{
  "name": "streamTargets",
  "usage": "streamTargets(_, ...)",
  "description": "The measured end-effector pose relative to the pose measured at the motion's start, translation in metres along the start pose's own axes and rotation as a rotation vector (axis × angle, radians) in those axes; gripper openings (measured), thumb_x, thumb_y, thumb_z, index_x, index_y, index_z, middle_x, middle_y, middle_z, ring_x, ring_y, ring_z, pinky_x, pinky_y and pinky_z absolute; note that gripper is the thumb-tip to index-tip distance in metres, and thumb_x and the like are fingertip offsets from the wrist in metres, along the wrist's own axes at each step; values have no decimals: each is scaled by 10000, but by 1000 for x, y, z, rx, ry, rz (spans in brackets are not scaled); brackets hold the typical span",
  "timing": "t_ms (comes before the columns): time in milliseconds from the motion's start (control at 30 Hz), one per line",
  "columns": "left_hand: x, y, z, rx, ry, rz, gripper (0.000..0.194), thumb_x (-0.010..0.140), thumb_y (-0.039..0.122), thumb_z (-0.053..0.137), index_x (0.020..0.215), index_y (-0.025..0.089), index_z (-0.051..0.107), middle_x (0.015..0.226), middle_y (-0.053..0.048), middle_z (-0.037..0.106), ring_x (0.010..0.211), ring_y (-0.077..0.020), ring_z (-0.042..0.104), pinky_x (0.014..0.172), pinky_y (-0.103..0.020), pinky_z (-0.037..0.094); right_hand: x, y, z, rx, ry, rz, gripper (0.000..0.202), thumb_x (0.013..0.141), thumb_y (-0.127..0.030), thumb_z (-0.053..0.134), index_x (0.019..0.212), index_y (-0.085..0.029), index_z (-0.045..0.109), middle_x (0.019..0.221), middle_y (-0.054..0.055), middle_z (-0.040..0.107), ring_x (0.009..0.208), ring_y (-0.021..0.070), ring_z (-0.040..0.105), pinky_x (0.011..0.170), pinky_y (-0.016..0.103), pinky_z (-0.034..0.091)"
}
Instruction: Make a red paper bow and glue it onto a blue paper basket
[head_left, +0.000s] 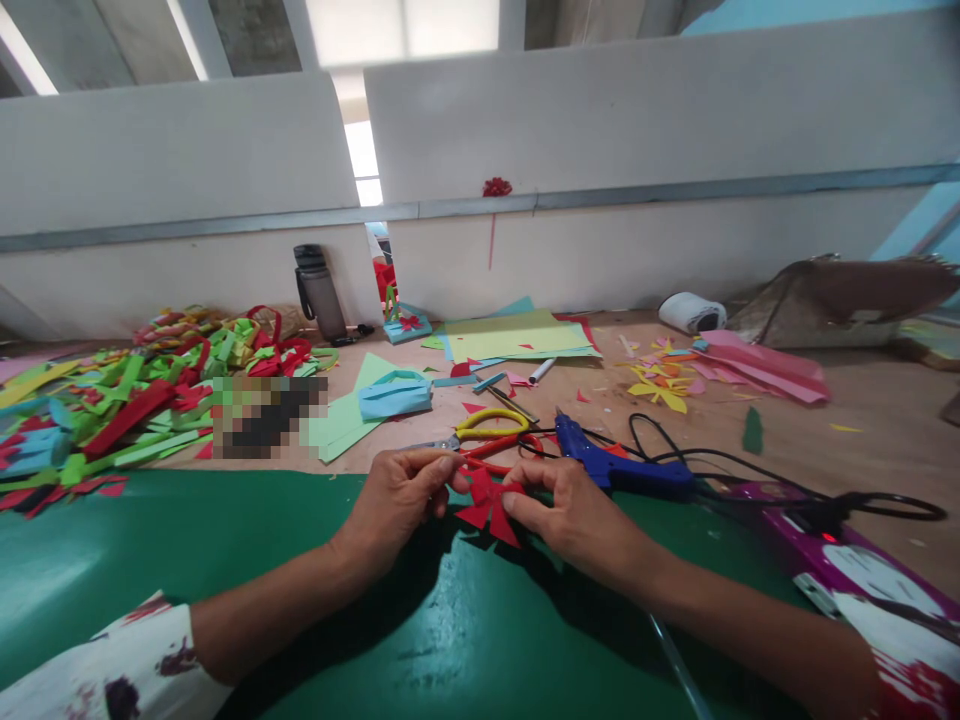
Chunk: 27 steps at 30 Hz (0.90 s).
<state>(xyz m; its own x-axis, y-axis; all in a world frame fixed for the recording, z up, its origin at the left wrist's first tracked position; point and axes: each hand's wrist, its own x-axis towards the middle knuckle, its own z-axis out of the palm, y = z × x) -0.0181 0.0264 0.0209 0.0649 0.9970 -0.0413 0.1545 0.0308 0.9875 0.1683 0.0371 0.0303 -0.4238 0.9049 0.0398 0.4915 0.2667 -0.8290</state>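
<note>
A red paper flower (491, 507) with pointed petals is held up between my two hands, above the green mat. My left hand (409, 492) pinches its left petal between thumb and fingertips. On the other side, my right hand (562, 505) grips the right edge between thumb and forefinger. Just behind the flower lie scissors (491, 424) with yellow and red handles, apart from my fingers. A blue glue gun (622, 463) rests on its side beyond my right hand, its black cord trailing right.
Green and red paper strips (165, 385) pile up at left. A blue folded paper piece (395, 395) and coloured sheets (517, 335) lie ahead. A dark bottle (319, 295) stands by the white partition. At right are a purple power strip (862, 560), yellow paper flowers (660, 388) and a handbag (840, 300).
</note>
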Motion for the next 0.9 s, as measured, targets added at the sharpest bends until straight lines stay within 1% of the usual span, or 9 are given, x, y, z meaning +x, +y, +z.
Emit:
streamTargets(167,1,-2,-5,30,6,-19,282,666,350,688,789,96,692,491,11,529,451,-85,412,434,-198,274,0,-1,0,31,29,-23,165,744,-182,490,580,-182,500,586,-29,549,569,101,480,556,223,346)
streamTargets(267,-1,-3,-4,31,2,-9,259,656,371,684,676,117,633,470,30,485,440,-77,379,441,-202,274,-1,0,1,27,23,-13,158,742,-182,494,589,-176,533,589,-20,569,575,109,500,563,224,362)
streamTargets(433,-1,-2,-2,67,37,50,420,772,476,531,503,176,414,437,66,339,416,-59,256,418,-204,193,-1,1,2,-9,-6,-19,166,750,-191,508,592,-176,556,620,-2,596,604,130,527,578,235,381)
streamTargets(533,3,-4,-3,114,60,57,495,820,497,447,441,191,359,382,54,314,385,-66,261,404,-215,192,-2,2,2,-16,-9,-44,196,770,-209,510,582,-178,554,614,1,585,608,136,523,577,239,379)
streamTargets(600,7,-6,-5,135,65,67,483,826,501,420,463,183,411,387,39,363,378,-74,295,401,-212,211,-2,2,2,-19,-15,-67,231,800,-233,491,587,-177,557,602,-2,569,594,132,509,564,240,368)
streamTargets(733,12,-5,-8,196,28,116,316,784,418,501,687,140,614,557,-12,578,409,-83,378,415,-207,272,-2,3,2,-36,-64,-93,256,832,-274,467,614,-173,557,583,-20,528,566,118,464,535,240,337)
streamTargets(800,13,-4,-10,246,29,141,267,739,368,583,606,138,612,520,-7,565,405,-82,376,417,-209,275,-2,3,2,-23,-78,-56,128,778,-249,538,686,-174,586,643,-19,566,618,123,494,569,236,363)
streamTargets(833,13,-4,-11,272,47,155,294,728,360,610,533,143,580,474,1,530,402,-82,368,417,-210,269,-2,3,2,-1,-82,-28,50,737,-218,575,748,-177,601,696,-14,591,663,129,518,601,236,383)
streamTargets(900,14,-6,-13,318,90,190,396,770,385,583,452,156,522,414,11,467,401,-88,360,423,-215,267,-3,2,2,68,-91,0,200,660,-150,617,857,-185,599,798,-4,614,757,142,547,674,241,413)
